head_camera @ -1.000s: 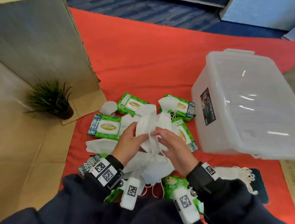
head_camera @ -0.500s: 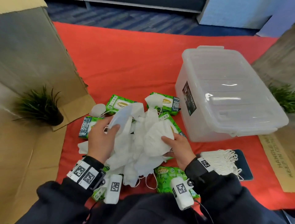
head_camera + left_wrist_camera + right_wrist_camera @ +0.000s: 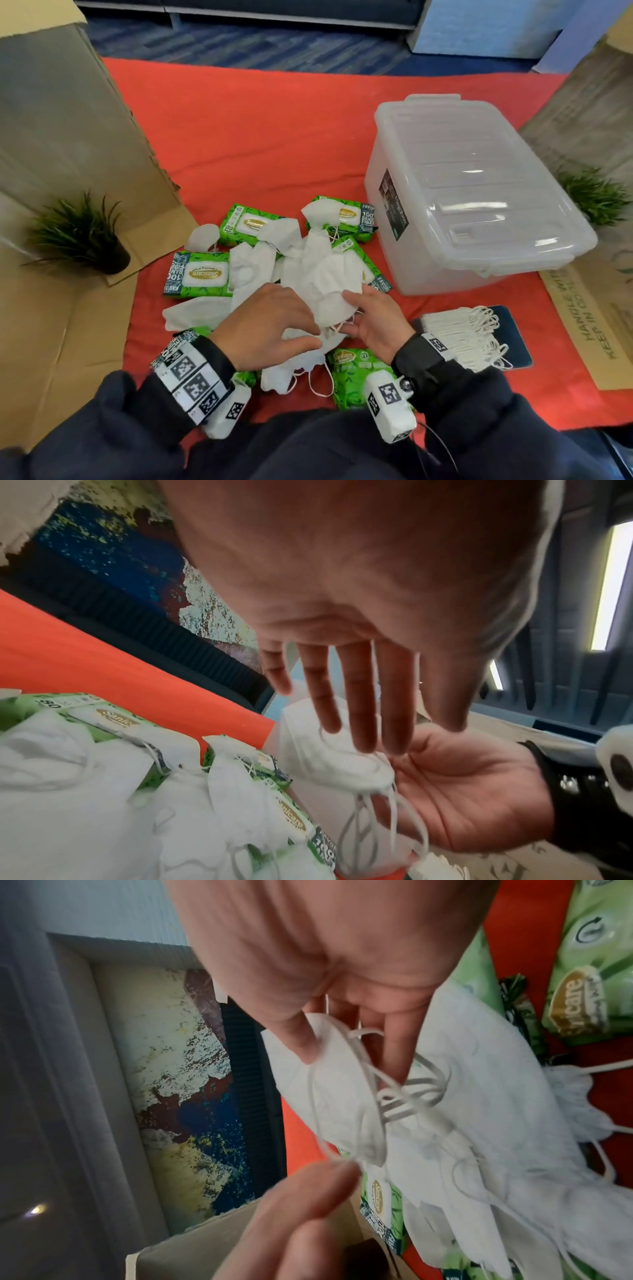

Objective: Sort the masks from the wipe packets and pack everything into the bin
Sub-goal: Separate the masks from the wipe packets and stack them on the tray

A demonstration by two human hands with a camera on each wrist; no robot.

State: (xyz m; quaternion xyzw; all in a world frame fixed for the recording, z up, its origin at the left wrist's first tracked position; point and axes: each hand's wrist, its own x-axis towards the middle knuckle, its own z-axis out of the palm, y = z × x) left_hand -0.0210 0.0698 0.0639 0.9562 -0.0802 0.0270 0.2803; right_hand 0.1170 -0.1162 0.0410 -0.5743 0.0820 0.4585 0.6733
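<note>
Bin (image 3: 472, 205) stands lidded, right of the heap. Wipe packets (image 3: 200, 274) lie beneath loose masks. Right hand (image 3: 373, 322) pinches one mask (image 3: 329, 291); left hand (image 3: 267, 325) hovers spread, empty. Masks are light, limp, with tangling loops; grip the body.

1. The masks (image 3: 318, 284) are showing soft, matt white nonwoven fabric with thin elastic loops.
2. The wipe packets (image 3: 198, 274), lying beside the masks, are gleaming in glossy green plastic film.
3. The bin (image 3: 479, 192), right of the masks, is looking like smooth, translucent plastic.
4. The red cloth (image 3: 257, 144) under them is appearing matt.
</note>
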